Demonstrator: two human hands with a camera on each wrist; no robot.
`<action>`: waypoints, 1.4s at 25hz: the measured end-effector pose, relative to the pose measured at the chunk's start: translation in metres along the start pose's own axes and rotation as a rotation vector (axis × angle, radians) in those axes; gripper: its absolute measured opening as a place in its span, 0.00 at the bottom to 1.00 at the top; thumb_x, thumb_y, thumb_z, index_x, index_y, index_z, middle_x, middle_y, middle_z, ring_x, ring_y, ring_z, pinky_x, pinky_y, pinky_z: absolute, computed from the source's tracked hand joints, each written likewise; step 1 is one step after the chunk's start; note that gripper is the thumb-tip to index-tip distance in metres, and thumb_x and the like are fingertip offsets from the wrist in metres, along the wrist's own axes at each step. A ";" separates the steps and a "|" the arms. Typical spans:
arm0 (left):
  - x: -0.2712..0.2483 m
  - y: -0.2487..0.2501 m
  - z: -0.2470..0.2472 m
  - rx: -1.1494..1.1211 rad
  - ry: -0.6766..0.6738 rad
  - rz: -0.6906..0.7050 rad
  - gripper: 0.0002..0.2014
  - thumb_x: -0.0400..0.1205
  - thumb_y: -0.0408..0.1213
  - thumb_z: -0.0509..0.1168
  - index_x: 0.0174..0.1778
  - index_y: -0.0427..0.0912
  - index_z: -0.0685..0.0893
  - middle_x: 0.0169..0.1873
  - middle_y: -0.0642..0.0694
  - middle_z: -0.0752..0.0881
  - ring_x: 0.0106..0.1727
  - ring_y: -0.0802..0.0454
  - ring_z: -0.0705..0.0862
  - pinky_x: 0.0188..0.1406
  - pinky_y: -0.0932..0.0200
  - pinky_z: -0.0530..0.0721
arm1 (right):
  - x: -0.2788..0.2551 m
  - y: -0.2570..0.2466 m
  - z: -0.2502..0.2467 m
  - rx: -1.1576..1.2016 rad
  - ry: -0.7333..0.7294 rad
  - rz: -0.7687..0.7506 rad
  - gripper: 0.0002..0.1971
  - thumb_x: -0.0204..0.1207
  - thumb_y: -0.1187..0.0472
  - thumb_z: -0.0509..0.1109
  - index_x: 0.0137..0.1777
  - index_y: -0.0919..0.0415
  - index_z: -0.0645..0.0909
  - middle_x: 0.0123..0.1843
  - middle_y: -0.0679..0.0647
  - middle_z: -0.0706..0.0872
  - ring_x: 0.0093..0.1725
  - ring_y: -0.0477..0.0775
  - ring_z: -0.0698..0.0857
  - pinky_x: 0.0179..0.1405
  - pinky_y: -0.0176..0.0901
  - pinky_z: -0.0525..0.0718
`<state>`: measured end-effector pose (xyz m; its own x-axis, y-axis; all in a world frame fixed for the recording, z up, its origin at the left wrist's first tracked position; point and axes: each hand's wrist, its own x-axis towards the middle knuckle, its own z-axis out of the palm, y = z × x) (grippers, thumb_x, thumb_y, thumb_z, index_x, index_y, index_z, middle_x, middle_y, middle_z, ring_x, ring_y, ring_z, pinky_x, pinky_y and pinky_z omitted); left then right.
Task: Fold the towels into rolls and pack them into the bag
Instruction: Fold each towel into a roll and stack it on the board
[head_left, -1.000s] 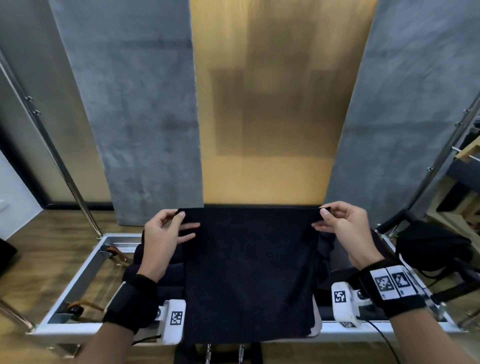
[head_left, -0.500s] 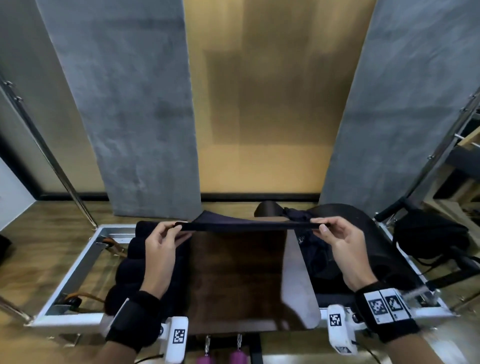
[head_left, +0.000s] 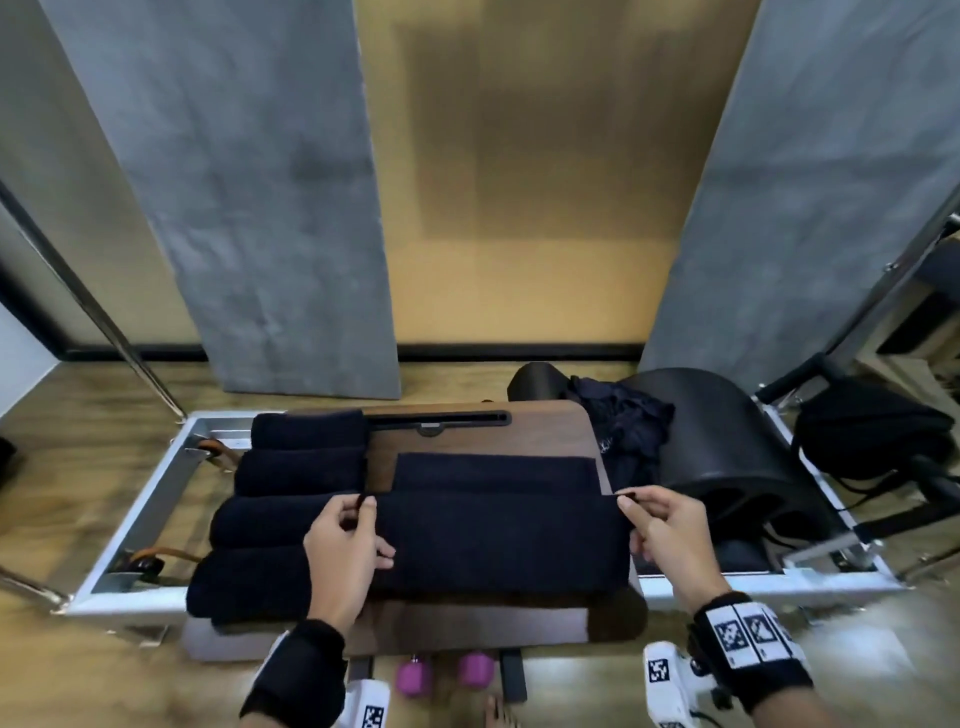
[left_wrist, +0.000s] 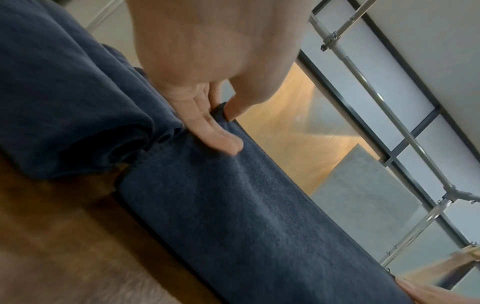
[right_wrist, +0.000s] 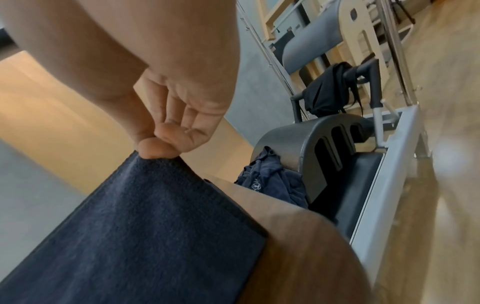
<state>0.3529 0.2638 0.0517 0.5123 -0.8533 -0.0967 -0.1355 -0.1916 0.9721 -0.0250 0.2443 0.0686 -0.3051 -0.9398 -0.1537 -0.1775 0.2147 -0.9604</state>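
A dark navy towel (head_left: 498, 540) (left_wrist: 233, 205) (right_wrist: 135, 226) lies across the brown wooden board (head_left: 540, 426), its near half folded back toward me. My left hand (head_left: 345, 545) (left_wrist: 221, 115) pinches the towel's left corner between thumb and fingers. My right hand (head_left: 660, 530) (right_wrist: 161, 144) pinches the right corner. Several rolled dark towels (head_left: 291, 499) lie side by side to the left of the board. A crumpled dark cloth (head_left: 623, 431) (right_wrist: 270, 185) sits at the board's far right; whether it is the bag, I cannot tell.
A black arched barrel (head_left: 727, 457) (right_wrist: 319, 148) stands right of the board inside a white metal frame (head_left: 140, 514). A black bag (head_left: 867, 431) hangs on a bar at far right. Pink dumbbells (head_left: 441, 675) lie on the floor below the board.
The towel hung upright between my hands a second ago. Both hands then came down and toward me, laying it on the board and folding its edge over. The camera now looks further down.
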 end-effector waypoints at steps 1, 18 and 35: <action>0.011 0.002 0.009 0.035 0.022 0.020 0.05 0.91 0.38 0.68 0.53 0.41 0.86 0.33 0.37 0.88 0.21 0.49 0.86 0.19 0.54 0.87 | 0.014 -0.002 0.004 0.016 0.009 0.013 0.04 0.83 0.71 0.74 0.49 0.67 0.90 0.28 0.59 0.88 0.19 0.52 0.78 0.17 0.37 0.72; 0.023 -0.007 0.122 0.487 -0.166 0.386 0.01 0.89 0.41 0.68 0.53 0.52 0.82 0.51 0.58 0.77 0.46 0.57 0.81 0.49 0.55 0.81 | 0.109 0.023 0.062 -0.421 -0.113 -0.181 0.13 0.74 0.74 0.79 0.39 0.52 0.92 0.39 0.45 0.92 0.40 0.51 0.91 0.49 0.47 0.90; -0.060 -0.055 0.072 1.124 -0.619 0.668 0.34 0.94 0.61 0.42 0.95 0.49 0.54 0.95 0.53 0.47 0.94 0.56 0.38 0.93 0.36 0.47 | -0.065 0.056 0.060 -0.622 -0.629 -0.512 0.16 0.78 0.66 0.74 0.64 0.55 0.90 0.60 0.42 0.82 0.62 0.41 0.80 0.65 0.25 0.74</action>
<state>0.2685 0.2909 -0.0110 -0.3152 -0.9472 -0.0585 -0.9294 0.2956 0.2211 0.0413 0.3018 0.0107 0.4590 -0.8881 -0.0247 -0.6573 -0.3207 -0.6819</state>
